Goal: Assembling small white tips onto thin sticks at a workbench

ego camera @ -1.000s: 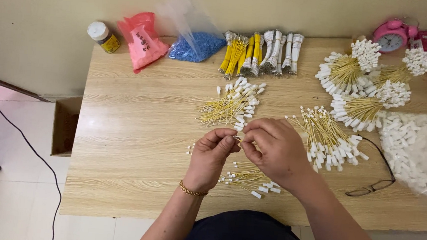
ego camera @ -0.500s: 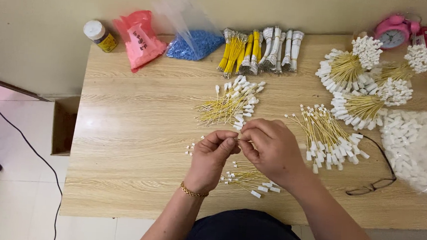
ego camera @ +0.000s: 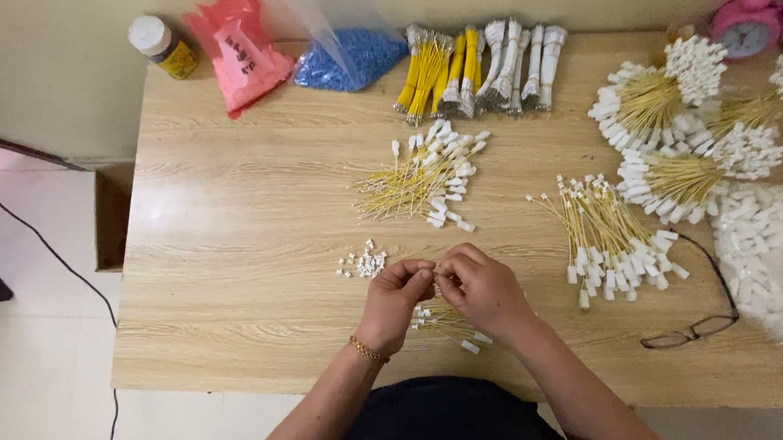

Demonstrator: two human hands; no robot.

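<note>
Pinching a thin yellow wire [ego camera: 434,270] btwn them, left hand [ego camera: 394,300] & right hand [ego camera: 485,291] meet lower center, over wooden table [ego camera: 245,238].

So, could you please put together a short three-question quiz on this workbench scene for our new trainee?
1. True or false: the left hand and right hand meet at the fingertips above the pale wooden table.
2. Which lies nearest the left hand? A) pink alarm clock B) small heap of tiny white plastic caps C) clear bag of blue beads
3. What lies at the table's right front, beside the fanned yellow wires with white end connectors?

Key: 1 true; 2 B; 3 the dark-framed eyeglasses.
</note>
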